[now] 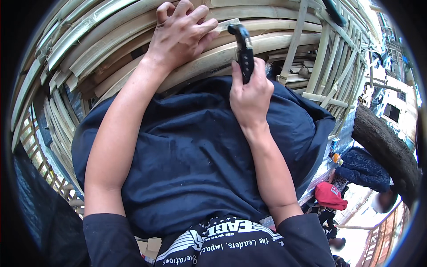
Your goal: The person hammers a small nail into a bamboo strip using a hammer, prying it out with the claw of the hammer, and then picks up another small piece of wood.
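Observation:
Ahead of me at the upper left, my left hand point(180, 33) rests on the stacked bamboo, its fingers bent and pressed in. Thumb and forefinger close at the end of a pale split bamboo strip point(228, 25); the fingertips are partly hidden. To the right, my right hand point(252, 91) is wrapped round the black grip of a hammer point(244, 55). Its dark, bluish head stands up beyond the fist, over the bamboo slats point(209, 58) and apart from my left hand. A dark blue cloth point(195, 151) spreads across my lap beneath both forearms.
Curved bamboo slats fill the far side, with a bamboo lattice point(329, 58) at the right. A thick tree trunk point(384, 147) leans beyond it. Lower right are a red cloth item point(330, 196) and other people, one wearing dark blue clothes point(362, 167).

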`<state>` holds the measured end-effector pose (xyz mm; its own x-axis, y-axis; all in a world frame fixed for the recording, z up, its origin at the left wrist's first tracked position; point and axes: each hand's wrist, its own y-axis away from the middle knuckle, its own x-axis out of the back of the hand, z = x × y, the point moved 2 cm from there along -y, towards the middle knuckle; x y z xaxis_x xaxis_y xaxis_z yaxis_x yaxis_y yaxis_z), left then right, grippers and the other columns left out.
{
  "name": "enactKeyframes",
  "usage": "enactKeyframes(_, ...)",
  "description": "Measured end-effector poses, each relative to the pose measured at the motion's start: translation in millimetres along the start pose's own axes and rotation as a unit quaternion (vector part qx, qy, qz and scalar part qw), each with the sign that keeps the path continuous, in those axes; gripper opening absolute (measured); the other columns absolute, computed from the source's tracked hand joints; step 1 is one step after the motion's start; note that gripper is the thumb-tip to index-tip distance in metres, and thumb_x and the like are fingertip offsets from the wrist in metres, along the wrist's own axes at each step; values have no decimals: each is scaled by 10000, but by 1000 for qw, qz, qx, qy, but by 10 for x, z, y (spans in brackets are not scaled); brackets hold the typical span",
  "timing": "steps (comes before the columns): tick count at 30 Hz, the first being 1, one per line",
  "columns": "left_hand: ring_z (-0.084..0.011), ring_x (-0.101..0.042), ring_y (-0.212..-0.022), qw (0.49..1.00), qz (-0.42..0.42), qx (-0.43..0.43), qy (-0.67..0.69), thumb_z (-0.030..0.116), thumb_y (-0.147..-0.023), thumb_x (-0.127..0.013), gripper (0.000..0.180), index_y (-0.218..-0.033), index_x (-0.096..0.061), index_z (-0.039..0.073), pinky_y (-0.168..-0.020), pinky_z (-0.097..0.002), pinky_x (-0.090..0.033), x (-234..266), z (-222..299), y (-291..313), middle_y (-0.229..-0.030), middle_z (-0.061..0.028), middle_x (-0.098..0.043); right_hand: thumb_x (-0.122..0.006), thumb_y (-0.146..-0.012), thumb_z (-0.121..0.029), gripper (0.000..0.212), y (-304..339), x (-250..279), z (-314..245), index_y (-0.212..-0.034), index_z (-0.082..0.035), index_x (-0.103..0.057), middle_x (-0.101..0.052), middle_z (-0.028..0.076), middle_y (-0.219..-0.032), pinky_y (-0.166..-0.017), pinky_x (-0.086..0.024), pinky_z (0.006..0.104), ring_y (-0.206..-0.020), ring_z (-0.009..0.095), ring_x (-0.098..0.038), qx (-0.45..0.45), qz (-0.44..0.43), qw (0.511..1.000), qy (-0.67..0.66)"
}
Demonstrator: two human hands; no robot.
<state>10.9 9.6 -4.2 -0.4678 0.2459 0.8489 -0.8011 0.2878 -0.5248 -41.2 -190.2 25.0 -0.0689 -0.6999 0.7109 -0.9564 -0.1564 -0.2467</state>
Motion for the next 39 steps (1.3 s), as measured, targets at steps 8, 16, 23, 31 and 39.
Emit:
enactKeyframes(8,-178,-558,-1086,1000,9,-8,-12,436,-971,-696,207,-972,-720,231,-995,-467,-285,5,29,-30,-1045,45,-618,-720,-1035,-188,255,-55,256,-12,-1115,-10,-556,-680,91,-778,-601,-536,303,-637,195,-708,69,132,988,-29)
enactKeyframes(16,-180,-555,-1098,1000,6,-6,-13,427,-967,-706,204,-997,-726,226,-1005,-474,-284,10,26,-8,-1047,44,-620,-702,-1017,-133,221,-129,40,-6,-1130,-19,-550,-681,214,-776,-608,-524,485,-721,451,-705,1,-32,998,53)
enactKeyframes(23,-168,-554,-1113,1000,1,-8,-9,422,-956,-718,205,-1045,-740,239,-1007,-462,-279,-19,26,-15,-1054,50,-621,-714,-1023,-174,240,-89,111,50,-1114,-19,-555,-685,195,-788,-642,-556,443,-711,432,-709,41,29,998,35)
enactKeyframes(31,-143,-582,-1078,998,-5,-28,-61,412,-996,-671,218,-1015,-713,199,-1041,-460,-256,73,97,-81,-1065,44,-654,-689,-1058,-243,281,33,283,15,-1128,-63,-484,-570,17,-792,-489,-441,217,-559,56,-524,81,154,971,-164)
enactKeyframes(39,-261,-642,-866,996,26,29,82,272,-1027,-651,219,-920,-675,82,-932,-453,-407,386,-114,-308,-903,-65,-653,-680,-1070,-235,249,-133,392,-39,-996,-46,-536,-562,-31,-725,-585,-411,238,-622,67,-528,-47,171,941,-289)
